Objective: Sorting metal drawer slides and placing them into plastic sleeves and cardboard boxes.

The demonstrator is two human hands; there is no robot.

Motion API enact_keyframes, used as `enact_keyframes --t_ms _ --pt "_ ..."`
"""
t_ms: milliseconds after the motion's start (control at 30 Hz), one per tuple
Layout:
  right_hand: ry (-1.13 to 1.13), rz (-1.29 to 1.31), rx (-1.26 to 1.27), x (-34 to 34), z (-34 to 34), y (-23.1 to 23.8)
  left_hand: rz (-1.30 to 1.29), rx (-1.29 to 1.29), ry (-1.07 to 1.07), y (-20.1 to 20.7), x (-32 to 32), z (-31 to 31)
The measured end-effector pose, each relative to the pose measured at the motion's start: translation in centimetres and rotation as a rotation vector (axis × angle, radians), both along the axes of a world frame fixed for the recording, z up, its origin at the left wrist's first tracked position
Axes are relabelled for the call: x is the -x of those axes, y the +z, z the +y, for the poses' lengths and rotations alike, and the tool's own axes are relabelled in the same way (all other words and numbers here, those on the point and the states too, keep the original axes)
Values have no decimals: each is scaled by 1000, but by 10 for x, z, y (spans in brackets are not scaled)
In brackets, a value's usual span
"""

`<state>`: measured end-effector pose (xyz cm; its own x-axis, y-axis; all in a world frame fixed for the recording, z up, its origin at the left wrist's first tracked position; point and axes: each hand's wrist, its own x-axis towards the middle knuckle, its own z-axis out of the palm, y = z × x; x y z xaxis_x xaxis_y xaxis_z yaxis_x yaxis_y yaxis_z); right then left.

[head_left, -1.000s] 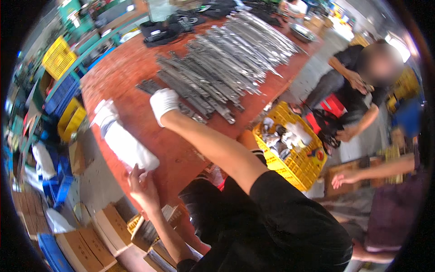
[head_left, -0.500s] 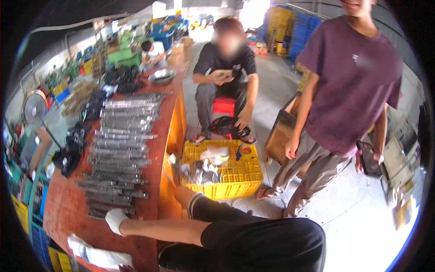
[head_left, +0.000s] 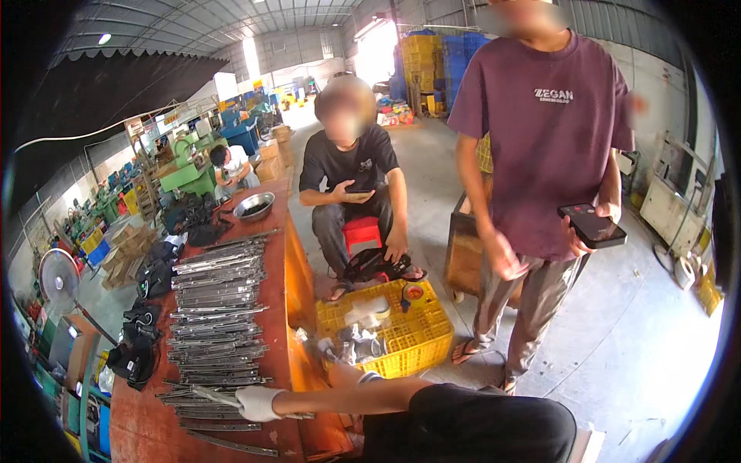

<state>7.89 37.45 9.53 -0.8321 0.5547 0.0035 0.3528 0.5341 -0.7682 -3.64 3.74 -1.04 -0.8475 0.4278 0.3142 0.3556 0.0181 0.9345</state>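
Note:
My right hand, in a white glove, reaches across the near end of the wooden table. Its fingers are closed on a long, flat metal strip, which sticks out past the fingertips at a slant. Beneath and beyond it lies a long row of similar dark and shiny metal strips, packed side by side. A slightly curved strip lies apart, closer to the table's near end. My left hand is out of the picture.
The red-brown table carries black bags and a metal bowl. Beside it stands a yellow crate with clear plastic on top. One person sits on a red stool; another stands with a phone.
The view has tilted up, showing more roof. My right hand has closed on a strip at the row's near end. The standing person's phone is raised; a white packet has left view.

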Motion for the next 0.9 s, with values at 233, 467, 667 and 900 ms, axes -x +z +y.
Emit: enact_keyframes --t_ms 233,467,667,900 --pt "53 -69 -345 140 -86 -62 103 141 102 36 1 -41" --pt "-84 -101 -515 171 -112 -81 115 230 165 23 -2 -65" --pt "-70 -175 -557 166 -136 -67 132 258 185 5 -5 -67" --pt "29 -259 -488 156 -108 -42 164 292 206 0 -12 -70"
